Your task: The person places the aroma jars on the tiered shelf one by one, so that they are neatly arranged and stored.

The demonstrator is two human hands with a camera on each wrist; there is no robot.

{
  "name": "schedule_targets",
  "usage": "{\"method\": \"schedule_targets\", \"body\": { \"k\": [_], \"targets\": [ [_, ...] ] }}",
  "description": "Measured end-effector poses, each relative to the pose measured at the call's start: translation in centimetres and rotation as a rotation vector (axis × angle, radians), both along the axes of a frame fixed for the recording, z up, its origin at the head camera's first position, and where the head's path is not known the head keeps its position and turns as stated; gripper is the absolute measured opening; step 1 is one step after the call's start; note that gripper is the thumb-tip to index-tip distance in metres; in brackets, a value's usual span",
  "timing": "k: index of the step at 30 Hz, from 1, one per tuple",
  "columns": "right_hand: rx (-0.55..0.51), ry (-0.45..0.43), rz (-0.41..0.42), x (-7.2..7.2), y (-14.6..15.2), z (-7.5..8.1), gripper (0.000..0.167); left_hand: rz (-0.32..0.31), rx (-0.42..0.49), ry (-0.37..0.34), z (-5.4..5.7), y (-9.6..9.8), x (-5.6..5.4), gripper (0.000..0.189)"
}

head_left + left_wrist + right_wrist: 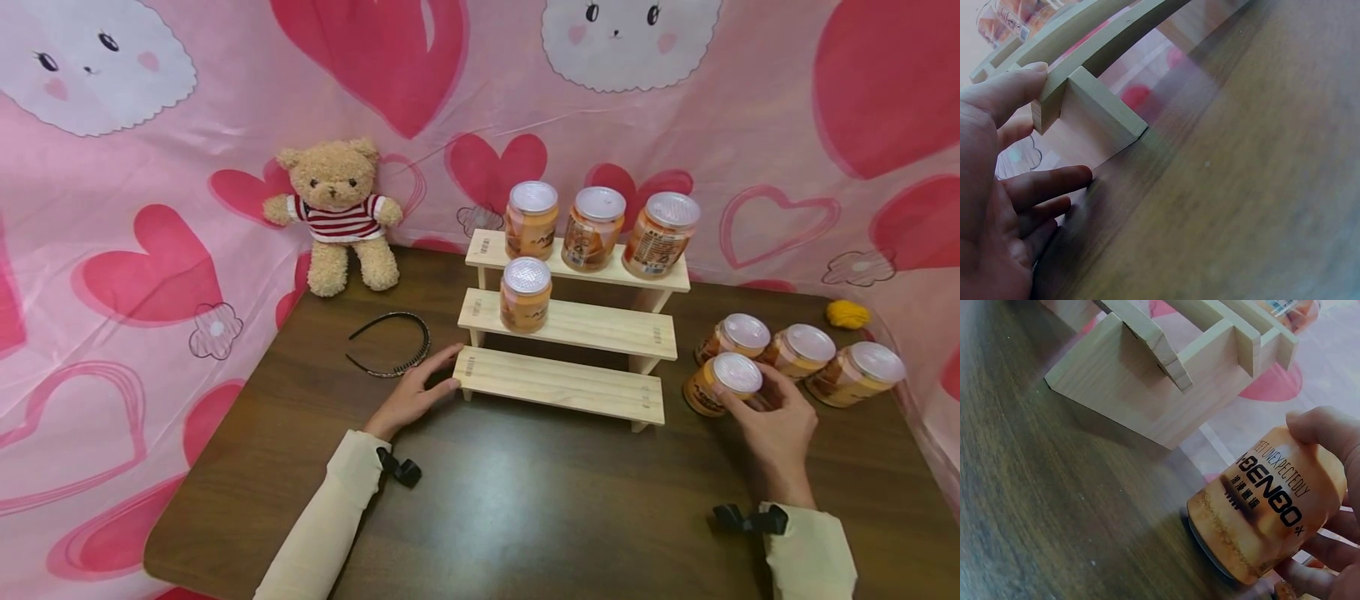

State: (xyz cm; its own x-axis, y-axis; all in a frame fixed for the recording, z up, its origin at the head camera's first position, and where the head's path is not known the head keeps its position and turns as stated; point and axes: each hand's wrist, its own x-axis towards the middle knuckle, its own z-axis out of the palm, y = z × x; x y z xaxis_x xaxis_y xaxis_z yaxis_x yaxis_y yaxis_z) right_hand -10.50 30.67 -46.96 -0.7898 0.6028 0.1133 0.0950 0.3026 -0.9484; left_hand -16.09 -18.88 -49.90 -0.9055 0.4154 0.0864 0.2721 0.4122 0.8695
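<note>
L hand (pixel 416 396) pinching wood shelf (pixel 592 325) at L end, R hand (pixel 782 425) holding orange can (pixel 1266 506) R of shelf, 4 cans (pixel 592 240) on shelf

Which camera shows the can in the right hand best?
The right wrist view: the can appears large, its lettering mostly readable. The head view shows it smaller, with its lid visible; the left wrist view doesn't show it.

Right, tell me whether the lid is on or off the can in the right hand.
On: in the head view, a pale lid covers the top of the can that the right hand grips.
</note>
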Motion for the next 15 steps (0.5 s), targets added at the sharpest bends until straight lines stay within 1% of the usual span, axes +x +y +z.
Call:
{"method": "schedule_targets", "body": {
  "k": [1, 5, 7, 8, 13, 15],
  "targets": [
    [0.003, 0.013, -0.002, 0.0, 0.0, 0.0, 0.053, 0.002, 0.001, -0.008, 0.4, 0.1, 0.2, 0.058],
    [0.002, 0.059, -0.018, 0.2, -0.1, 0.3, 0.052, 0.004, 0.007, -0.015, 0.4, 0.2, 0.2, 0.058],
    [-0.035, 0.082, -0.026, 0.3, -0.1, 0.6, 0.052, 0.006, 0.008, -0.022, 0.4, 0.2, 0.2, 0.058],
    [-0.037, 0.092, -0.029, 0.3, -0.1, 0.8, 0.052, 0.004, 0.008, -0.017, 0.1, 0.1, 0.1, 0.058],
    [-0.021, 0.145, -0.036, 0.5, -0.3, 2.2, 0.054, 0.003, 0.003, -0.016, 0.1, 0.0, 0.1, 0.058],
    [-0.041, 0.182, -0.026, 0.6, -0.5, 2.9, 0.058, 0.001, -0.002, -0.008, 0.0, 0.0, 0.0, 0.058]
  ]
}}
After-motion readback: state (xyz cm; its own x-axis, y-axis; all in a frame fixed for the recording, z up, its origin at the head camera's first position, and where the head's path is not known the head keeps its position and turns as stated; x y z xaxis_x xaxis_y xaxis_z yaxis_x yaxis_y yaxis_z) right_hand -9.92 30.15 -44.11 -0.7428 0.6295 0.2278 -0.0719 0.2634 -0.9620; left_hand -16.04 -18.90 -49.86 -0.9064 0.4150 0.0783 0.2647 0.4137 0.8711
